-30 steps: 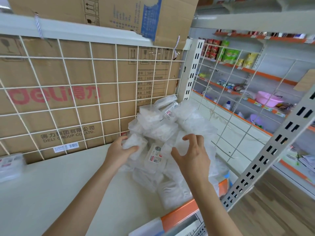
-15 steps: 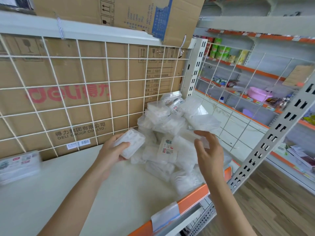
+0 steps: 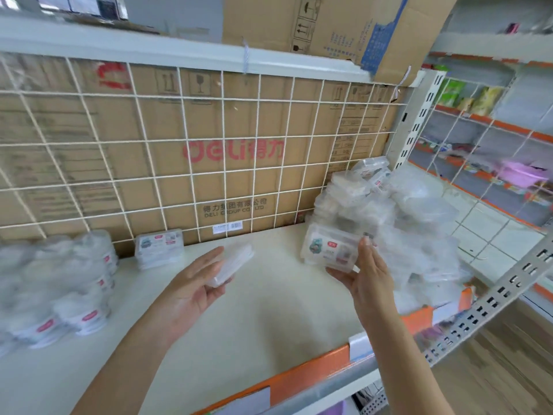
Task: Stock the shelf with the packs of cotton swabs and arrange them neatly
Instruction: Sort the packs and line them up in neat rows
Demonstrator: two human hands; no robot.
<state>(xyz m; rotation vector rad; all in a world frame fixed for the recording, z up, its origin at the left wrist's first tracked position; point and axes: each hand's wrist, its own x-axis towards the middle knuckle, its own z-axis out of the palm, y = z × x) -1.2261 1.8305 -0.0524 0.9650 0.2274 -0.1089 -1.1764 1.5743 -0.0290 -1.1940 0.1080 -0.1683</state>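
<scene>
A loose heap of clear cotton swab packs [image 3: 398, 211] lies at the right end of the white shelf [image 3: 269, 319]. My left hand [image 3: 194, 283] holds one clear pack [image 3: 233, 265] edge-on above the middle of the shelf. My right hand [image 3: 368, 274] grips a second pack with a printed label [image 3: 329, 250], just left of the heap. A single pack [image 3: 158, 247] stands against the wire grid back further left. Stacked packs [image 3: 59, 283] fill the shelf's left end, blurred.
A white wire grid [image 3: 209, 145] backs the shelf, with cardboard boxes [image 3: 233, 175] behind it. A perforated upright [image 3: 419, 115] and a slanted bracket [image 3: 493, 298] bound the right end. The orange front rail [image 3: 314, 375] runs along the near edge. More shelves stand at right.
Both hands drew away from the heap to the left, each now holding a pack. The view swung left, bringing the stacked packs at the left end into sight.
</scene>
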